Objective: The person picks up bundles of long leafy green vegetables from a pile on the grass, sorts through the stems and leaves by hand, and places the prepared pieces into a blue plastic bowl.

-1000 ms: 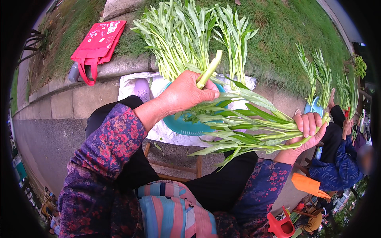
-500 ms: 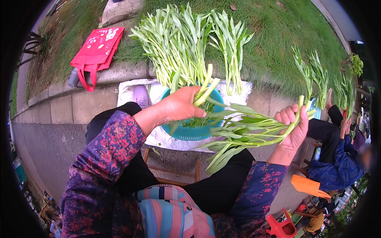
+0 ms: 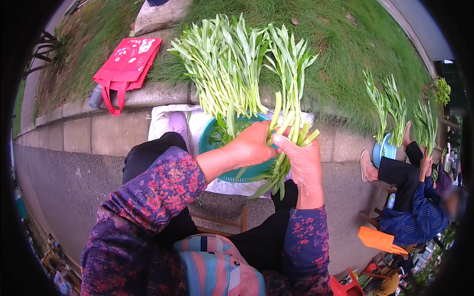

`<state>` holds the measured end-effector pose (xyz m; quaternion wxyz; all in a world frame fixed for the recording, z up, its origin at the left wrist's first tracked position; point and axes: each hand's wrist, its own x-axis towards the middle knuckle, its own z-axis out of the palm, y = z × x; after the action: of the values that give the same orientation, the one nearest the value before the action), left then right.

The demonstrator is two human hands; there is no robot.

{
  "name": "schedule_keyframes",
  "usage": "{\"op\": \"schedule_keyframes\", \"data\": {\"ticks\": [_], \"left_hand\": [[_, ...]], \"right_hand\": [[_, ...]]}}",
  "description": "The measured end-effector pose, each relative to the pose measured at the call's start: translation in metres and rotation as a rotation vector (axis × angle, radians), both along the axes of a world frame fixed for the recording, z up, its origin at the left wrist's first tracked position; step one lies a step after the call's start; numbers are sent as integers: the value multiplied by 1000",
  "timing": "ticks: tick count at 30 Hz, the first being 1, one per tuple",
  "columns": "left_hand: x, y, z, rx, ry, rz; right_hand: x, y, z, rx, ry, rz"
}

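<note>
My left hand [image 3: 252, 146] and my right hand [image 3: 302, 157] meet above the right side of a teal basin [image 3: 238, 176]. Both are closed on leafy water spinach stems [image 3: 281, 160]; pale cut ends stick up past the fingers and leaves hang below the right hand. Picked greens [image 3: 222, 132] lie in the basin, partly covered by my left hand. Beyond it, a big pile of water spinach [image 3: 222, 66] rests with its stem ends toward me, and a smaller bundle [image 3: 290, 59] lies at its right.
A white sheet [image 3: 159, 117] lies under the basin. A red bag [image 3: 129, 61] and grey bottle [image 3: 96, 96] are on the stone kerb at left. At right sits a person in blue [image 3: 414, 213] by a blue basin [image 3: 378, 154], an orange bag [image 3: 377, 239] and red stool [image 3: 345, 286].
My right hand has moved left with its stems and now meets my left hand. The leaves that stretched between my hands now hang beneath them. The whole view has shifted slightly.
</note>
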<state>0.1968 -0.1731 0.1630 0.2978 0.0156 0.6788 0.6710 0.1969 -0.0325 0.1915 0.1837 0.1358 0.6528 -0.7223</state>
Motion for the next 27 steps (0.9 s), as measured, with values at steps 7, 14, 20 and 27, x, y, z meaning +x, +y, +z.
{"op": "schedule_keyframes", "data": {"ticks": [7,14,20,27], "left_hand": [[-5,-1,16,166,-166,204],[-14,-19,8,323,-326,343],[-18,-27,9,338,-274,453],[-25,-40,7,436,-236,651]], "right_hand": [[-9,24,-1,-113,9,-82],[-13,50,11,-270,-33,-87],[-13,75,5,-388,-18,-109],[-12,95,9,-468,47,-93]]}}
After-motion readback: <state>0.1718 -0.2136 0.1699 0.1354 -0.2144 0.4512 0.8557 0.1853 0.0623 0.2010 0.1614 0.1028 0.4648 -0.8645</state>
